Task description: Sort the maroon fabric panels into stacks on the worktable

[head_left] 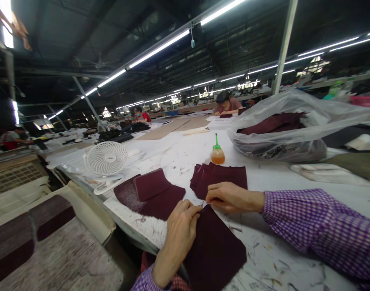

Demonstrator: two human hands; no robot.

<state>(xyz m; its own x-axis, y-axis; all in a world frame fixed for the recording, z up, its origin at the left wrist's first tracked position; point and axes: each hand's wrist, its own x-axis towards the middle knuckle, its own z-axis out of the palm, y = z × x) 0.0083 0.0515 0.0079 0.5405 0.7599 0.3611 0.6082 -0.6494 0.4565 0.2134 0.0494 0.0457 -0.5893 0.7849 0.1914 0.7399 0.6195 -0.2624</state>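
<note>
A dark maroon fabric piece lies on the white table at its near edge. At its top left corner my left hand is closed, thumb and fingers pinching the fabric edge. My right hand is closed close by at the same corner, its fingertips bent together; what they hold, if anything, is too small to make out. Just beyond the right hand is a fanned stack of maroon fabric pieces. Left of my hands lie more maroon pieces, one showing a greyish, speckled underside.
A white fan stands at the left table edge. Behind the stack sits a green-capped bottle of amber liquid. A clear plastic bag with maroon fabric lies at right. Speckled panels lie lower left. Co-workers sit farther back.
</note>
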